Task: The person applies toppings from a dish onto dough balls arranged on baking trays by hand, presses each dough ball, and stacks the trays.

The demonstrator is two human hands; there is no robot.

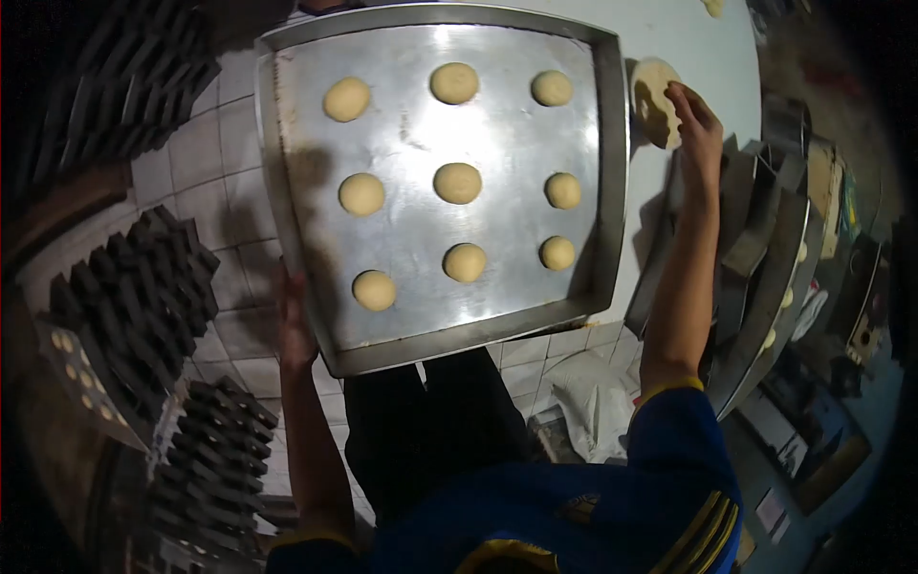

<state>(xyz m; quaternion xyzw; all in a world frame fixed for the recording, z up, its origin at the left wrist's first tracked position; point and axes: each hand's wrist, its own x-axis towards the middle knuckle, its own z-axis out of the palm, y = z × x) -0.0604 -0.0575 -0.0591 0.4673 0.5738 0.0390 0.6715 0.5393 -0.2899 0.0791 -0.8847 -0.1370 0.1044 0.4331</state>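
Note:
A large metal baking tray (402,230) with raised walls fills the middle of the head view. On it lie several round dough balls (458,183) in three spaced rows. My left hand (295,320) grips the tray's left wall near the front corner, its fingers partly hidden beneath. To the right of the tray, my right hand (696,115) pinches the edge of a flat, pale round disc (654,86) above the white tabletop. Whether the disc is dough or something firmer is unclear.
The white table (674,29) extends behind and right of the tray. Stacked dark trays (143,277) stand at left over a tiled floor (206,143). Further trays holding dough (786,298) are at right. A white sack (593,402) sits below the table.

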